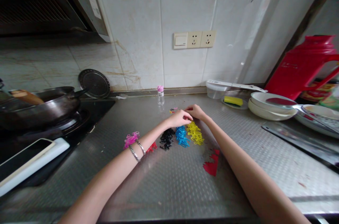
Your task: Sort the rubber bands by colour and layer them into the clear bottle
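Curled fingers make a narrow grip on the left hand [180, 118], and the right hand [195, 111] bends inward just beside it; whether either one pinches anything cannot be told, as the fingertips are small and partly hidden. Both hands are at the far end of the yellow bands [195, 133], a loose pile of thin pieces on the metal counter [159, 188]. Just left of these lie the blue bands [182, 136], then the black bands [167, 138], the red bands [152, 147] and the pink bands [131, 139]. The left forearm [113, 174], ringed by two bracelets [134, 153], hides part of the red pile. Beyond the left hand is a patch of mixed colours [173, 110], too small to make out. Nearer the person, a jagged red scrap [212, 164] lies beside the right forearm [238, 157]. Farther back, a clear bottle [160, 99] with a pink cap [160, 88] stands upright near the tiled wall [132, 33], and a yellow sponge [233, 101] sits well to the right.
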### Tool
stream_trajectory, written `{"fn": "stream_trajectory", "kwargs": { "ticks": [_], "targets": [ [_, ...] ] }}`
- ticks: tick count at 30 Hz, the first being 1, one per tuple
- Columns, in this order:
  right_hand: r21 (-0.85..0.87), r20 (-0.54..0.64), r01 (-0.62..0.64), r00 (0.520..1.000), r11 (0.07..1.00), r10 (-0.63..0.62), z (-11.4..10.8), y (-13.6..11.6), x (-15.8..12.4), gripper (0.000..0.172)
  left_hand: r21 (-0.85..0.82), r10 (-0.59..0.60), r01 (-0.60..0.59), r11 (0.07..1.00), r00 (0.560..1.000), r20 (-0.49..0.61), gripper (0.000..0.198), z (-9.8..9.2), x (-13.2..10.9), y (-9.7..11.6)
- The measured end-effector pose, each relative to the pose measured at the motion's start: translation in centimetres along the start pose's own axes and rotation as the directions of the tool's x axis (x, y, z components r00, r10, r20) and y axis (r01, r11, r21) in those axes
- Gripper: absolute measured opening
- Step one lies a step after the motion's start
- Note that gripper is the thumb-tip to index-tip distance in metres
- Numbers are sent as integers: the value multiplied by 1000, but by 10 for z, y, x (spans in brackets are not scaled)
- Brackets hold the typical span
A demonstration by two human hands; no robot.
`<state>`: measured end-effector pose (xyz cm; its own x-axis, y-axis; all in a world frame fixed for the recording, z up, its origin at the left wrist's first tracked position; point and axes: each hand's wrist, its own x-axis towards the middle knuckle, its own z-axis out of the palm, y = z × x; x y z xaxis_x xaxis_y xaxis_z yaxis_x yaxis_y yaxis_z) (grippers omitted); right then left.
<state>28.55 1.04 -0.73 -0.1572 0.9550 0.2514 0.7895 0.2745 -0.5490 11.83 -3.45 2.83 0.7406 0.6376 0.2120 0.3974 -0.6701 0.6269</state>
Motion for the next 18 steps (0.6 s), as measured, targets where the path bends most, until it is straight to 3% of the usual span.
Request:
{"fn": "stream_trajectory", "kwargs": {
  "ticks": [6,8,11,15,18],
  "targets": [
    [-16,-10,-39,999,999,39,2,-4,0,21,-91,-37,23,996,989,-146,21,-39,-15,-30],
    [-39,-27,-57,998,998,56,3,-9,-1,22,-96,-126,108,989,970,-209,19,-56,-23,-43],
    [-115,-46,-44,998,992,39,4,-20,-4,22,-140,-319,290,947,905,-282,21,-76,-36,-58],
    [-224,-33,67,997,972,-76,9,-39,-7,23,-226,-480,427,876,821,-309,24,-86,-51,-73],
    [-284,54,235,972,930,-229,15,-55,-8,26,-263,-525,460,848,796,-300,25,-89,-56,-85]
  ]
}}
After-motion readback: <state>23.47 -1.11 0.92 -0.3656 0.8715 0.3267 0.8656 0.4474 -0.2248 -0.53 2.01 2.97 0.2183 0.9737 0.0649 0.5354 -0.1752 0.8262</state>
